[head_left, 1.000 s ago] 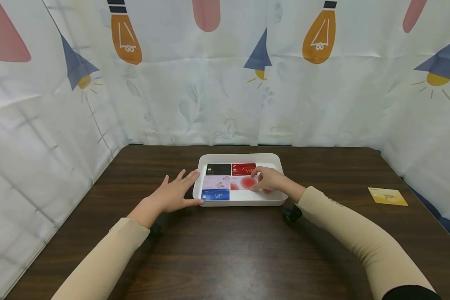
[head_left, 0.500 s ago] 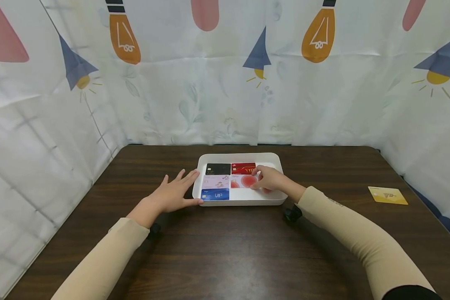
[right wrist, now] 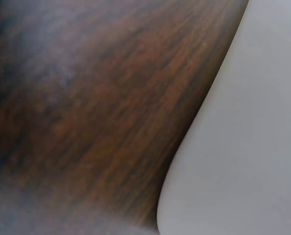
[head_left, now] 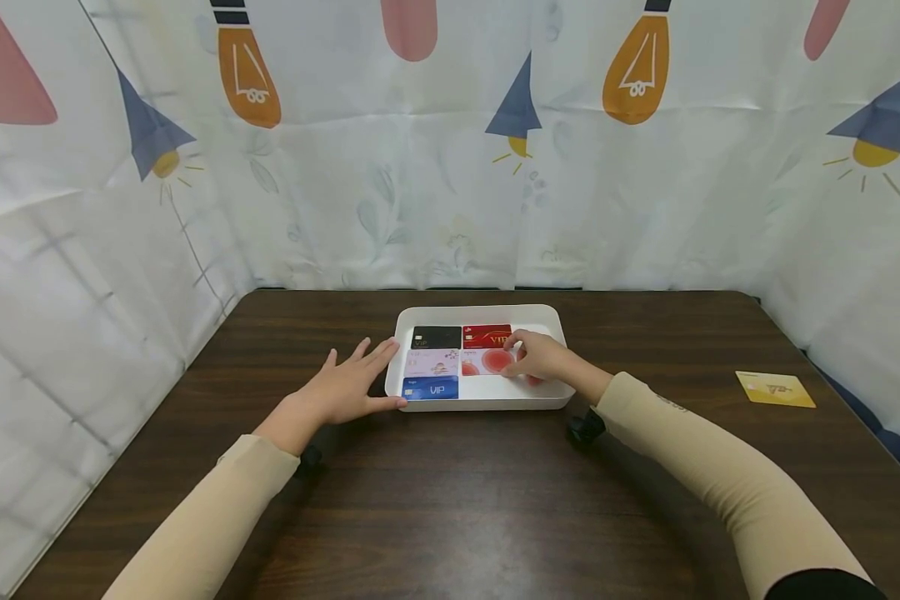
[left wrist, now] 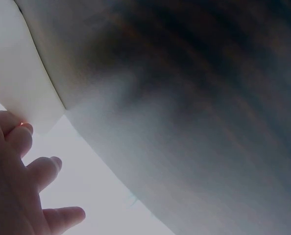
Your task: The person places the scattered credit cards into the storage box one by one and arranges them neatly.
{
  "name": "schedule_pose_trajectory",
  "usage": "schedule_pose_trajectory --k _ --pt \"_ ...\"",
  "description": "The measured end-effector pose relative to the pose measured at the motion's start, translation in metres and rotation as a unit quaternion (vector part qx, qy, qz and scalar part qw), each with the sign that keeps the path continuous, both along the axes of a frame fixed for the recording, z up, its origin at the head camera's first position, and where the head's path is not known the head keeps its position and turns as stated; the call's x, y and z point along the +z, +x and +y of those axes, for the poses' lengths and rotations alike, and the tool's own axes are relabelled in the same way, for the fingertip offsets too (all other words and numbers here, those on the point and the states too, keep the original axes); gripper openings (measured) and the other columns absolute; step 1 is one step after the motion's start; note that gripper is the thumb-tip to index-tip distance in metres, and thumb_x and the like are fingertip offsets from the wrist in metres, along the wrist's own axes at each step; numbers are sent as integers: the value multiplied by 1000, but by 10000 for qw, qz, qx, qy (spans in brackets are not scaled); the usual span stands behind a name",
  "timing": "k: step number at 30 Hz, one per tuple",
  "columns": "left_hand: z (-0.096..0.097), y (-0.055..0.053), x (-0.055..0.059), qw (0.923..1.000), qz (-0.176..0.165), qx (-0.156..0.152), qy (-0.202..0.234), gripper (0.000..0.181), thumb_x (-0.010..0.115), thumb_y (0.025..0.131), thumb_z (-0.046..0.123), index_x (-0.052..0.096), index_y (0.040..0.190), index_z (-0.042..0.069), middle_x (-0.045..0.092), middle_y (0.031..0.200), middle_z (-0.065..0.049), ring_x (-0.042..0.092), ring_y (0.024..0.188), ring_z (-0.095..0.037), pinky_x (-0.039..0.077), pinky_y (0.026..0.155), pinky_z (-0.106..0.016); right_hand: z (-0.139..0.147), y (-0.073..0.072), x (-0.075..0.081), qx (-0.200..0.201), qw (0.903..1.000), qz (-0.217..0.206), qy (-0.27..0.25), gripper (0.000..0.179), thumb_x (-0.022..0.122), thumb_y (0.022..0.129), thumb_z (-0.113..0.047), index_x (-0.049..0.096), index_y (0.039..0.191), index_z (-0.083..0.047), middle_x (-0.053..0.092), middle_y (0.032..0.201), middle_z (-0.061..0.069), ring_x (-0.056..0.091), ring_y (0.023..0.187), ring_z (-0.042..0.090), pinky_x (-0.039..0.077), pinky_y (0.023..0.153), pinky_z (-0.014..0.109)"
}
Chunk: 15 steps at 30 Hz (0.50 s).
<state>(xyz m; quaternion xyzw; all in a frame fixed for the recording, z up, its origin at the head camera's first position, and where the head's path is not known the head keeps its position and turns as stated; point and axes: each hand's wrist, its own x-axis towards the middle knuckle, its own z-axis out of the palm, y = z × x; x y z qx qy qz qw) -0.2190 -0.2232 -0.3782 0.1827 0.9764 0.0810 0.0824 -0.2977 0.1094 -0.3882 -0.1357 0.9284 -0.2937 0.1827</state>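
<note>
A white tray [head_left: 510, 392] sits on the dark wooden table with several cards lying in it. My left hand [head_left: 345, 390] spreads its fingers along the tray's left end, the thumb at its near left corner. In the left wrist view, fingertips [left wrist: 47, 171] show beside the tray wall [left wrist: 28, 63]. Inside the tray my right hand [head_left: 546, 358] pinches the right part of a pink card with red circles [head_left: 487, 362], covering some of it. That card lies just below a red VIP card [head_left: 486, 337] and right of a pale pink card [head_left: 431, 362]. The right wrist view shows no hand.
A black VIP card [head_left: 437, 337] and a blue VIP card [head_left: 431, 388] lie in the tray's left part. Far to the right, a yellow card [head_left: 776, 389] lies on the table [head_left: 450, 500]. A patterned white curtain [head_left: 450, 192] hangs behind.
My right hand has slid the pink card with red circles slightly away from me, closer to the red card. The left hand stays at the tray's left end.
</note>
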Motion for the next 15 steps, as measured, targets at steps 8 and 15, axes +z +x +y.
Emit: schedule_pose_trajectory --k 8,15 --pt "0 -1 0 10000 -5 -14 0 103 59 91 72 17 166 14 20 170 -10 13 154 -42 8 113 -76 2 -1 0 -6 9999 -50 -98 53 80 91 -26 56 132 -6 60 102 14 54 66 19 49 55 23" --pt "1 -1 1 10000 -33 8 12 103 60 91 71 18 166 13 20 169 -11 13 154 -42 7 113 -76 10 5 9 59 9990 90 -435 52 79 91 -22 55 133 -3 62 99 14 56 59 20 51 57 25"
